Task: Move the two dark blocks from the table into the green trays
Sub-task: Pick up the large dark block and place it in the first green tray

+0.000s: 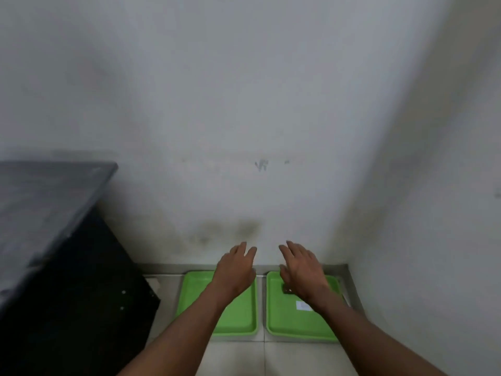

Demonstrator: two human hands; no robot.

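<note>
Green trays, two, lie side by side on a pale tiled floor against a white wall, a narrow tile strip between them. Left tray [245,318]: shallow, rimmed, its far half covered by the left forearm; no block shows on the visible part. Right tray [284,318]: same make, carrying a white label [303,305] near its middle and one small dark block [288,290] in its far part, just under the right hand's thumb side.

Left hand [235,270]: palm down, fingers spread and loosely extended, holding nothing, above the far end of the left tray. Right hand [301,270]: palm down, fingers spread, holding nothing, above the far end of the right tray; whether it touches the block cannot be told.

Second block: not visible; it may be hidden under the left hand or arm.

Table [46,202]: grey top, dark sides, standing at left, well apart from the trays. Wall [244,104]: white, scuffed, with dark stains low down behind the hands.
</note>
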